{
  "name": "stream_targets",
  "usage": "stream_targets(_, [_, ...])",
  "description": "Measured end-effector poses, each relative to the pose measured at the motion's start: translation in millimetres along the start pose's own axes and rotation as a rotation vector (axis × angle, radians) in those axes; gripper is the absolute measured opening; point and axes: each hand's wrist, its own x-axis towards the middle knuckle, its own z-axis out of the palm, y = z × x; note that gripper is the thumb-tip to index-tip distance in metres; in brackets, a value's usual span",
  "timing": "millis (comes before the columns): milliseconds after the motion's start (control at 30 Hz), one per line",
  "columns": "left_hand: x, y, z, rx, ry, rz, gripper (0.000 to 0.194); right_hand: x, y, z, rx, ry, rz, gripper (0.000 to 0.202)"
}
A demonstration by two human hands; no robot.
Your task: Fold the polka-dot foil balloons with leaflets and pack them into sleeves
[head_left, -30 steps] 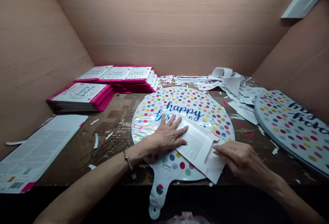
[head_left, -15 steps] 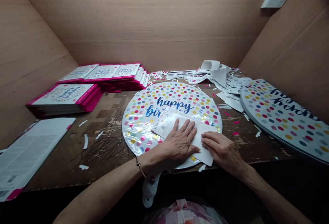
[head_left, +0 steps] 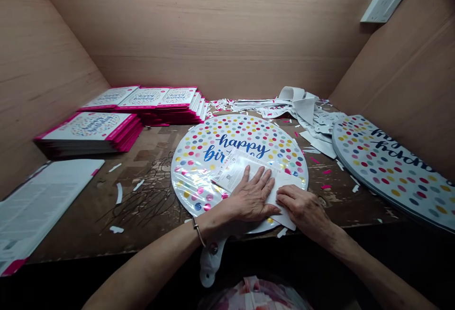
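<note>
At twelve o'clock, wooden wall (head_left: 213, 30); scuffed desk (head_left: 83, 217) below; my left hand (head_left: 253, 197) flat on card (head_left: 230, 172), right hand (head_left: 303, 206) curled, hold unclear.

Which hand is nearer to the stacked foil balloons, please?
Right: the right hand is left of the stacked foil balloons; the left hand lies farther left, on the printed card.

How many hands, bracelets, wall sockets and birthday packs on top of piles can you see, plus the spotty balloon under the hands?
Left hand and right hand: 2
Bracelet: 1
Wall socket: 1
Birthday packs on top: 4
Spotty balloon: 1
Total: 9
</note>
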Motion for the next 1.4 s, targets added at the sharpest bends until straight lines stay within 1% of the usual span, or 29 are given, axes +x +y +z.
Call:
stream_targets(133, [0,0,-0.4,0.003,-0.002,0.004,0.075,1,-3,2,-0.071,-0.045,-0.016,0.023])
stream_targets(267, [1,-1,2.7,0.018,0.012,0.001,0.075,2,-6,6,-0.109,-0.046,-0.020,0.021])
stream_targets(400, [2,0,4.5,0.043,0.015,-0.041,0.074,4,-4,14,-0.152,0.009,0.016,0.019])
stream_targets(500, [2,1,4.4,0.039,0.015,-0.063,0.078,7,4,16,-0.186,0.061,0.049,0.019])
stream_targets(567, [2,1,4.6,0.035,0.020,-0.064,0.079,7,11,13,-0.158,0.078,0.056,0.019])
stream_targets(633, [1,1,5.4,0.042,0.025,-0.061,0.078,5,17,9,-0.073,0.082,0.045,0.017])
stream_targets(733, [0,0,7.4,0.057,0.041,-0.056,0.075,0,17,5,-0.006,0.083,0.025,0.016])
stream_targets(833, [0,0,7.8,0.053,0.053,-0.055,0.075,-1,13,6,-0.070,0.084,0.023,0.019])
stream_targets(933, [0,1,5.4,0.025,0.032,-0.062,0.076,1,8,9,-0.138,0.050,0.004,0.022])
stream_targets(1100, [0,2,3.3,0.011,0.032,-0.071,0.072,3,-2,9,-0.315,-0.019,-0.037,0.016])
stream_targets(1233, [-1,2,5.4,0.020,0.049,-0.065,0.069,1,-9,10,-0.453,-0.010,-0.134,0.016])
stream_targets(1300, [-1,2,5.3,0.030,0.041,-0.063,0.065,5,-10,10,-0.528,-0.048,-0.220,0.018])
stream_targets(1367, [-1,2,4.4,0.037,0.034,-0.067,0.065,13,-7,5,-0.572,-0.091,-0.283,0.018])
stream_targets(1400, [-1,2,3.8,0.037,0.032,-0.068,0.067,16,-3,0,-0.574,-0.085,-0.266,0.018])
